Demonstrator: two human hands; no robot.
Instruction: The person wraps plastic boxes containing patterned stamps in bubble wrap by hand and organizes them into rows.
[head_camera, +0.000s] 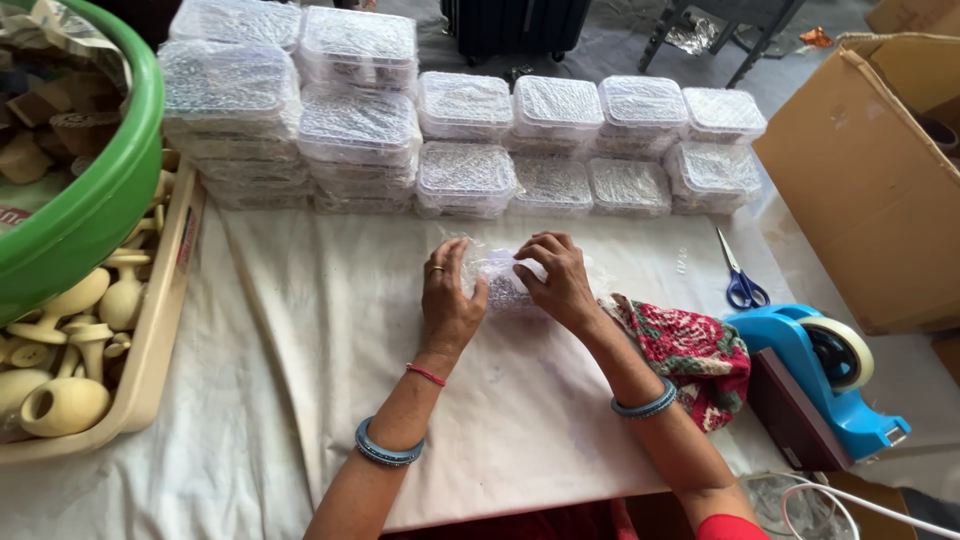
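Observation:
My left hand (448, 300) and my right hand (558, 278) both grip a small bundle wrapped in clear bubble wrap (503, 280) on the white cloth-covered table (320, 340). The left hand presses the bundle's left side, a ring on one finger. From the right, the other hand folds the wrap over the top. What is inside the wrap is hidden. Blue bangles sit on both wrists and a red thread on the left.
Stacks of bubble-wrapped clear boxes (360, 120) line the far edge. A green tub (110, 190) and a beige tray of wooden pieces (150, 340) stand left. At right lie blue scissors (742, 285), a blue tape dispenser (825, 375), a red patterned cloth (695, 355) and a cardboard box (870, 180).

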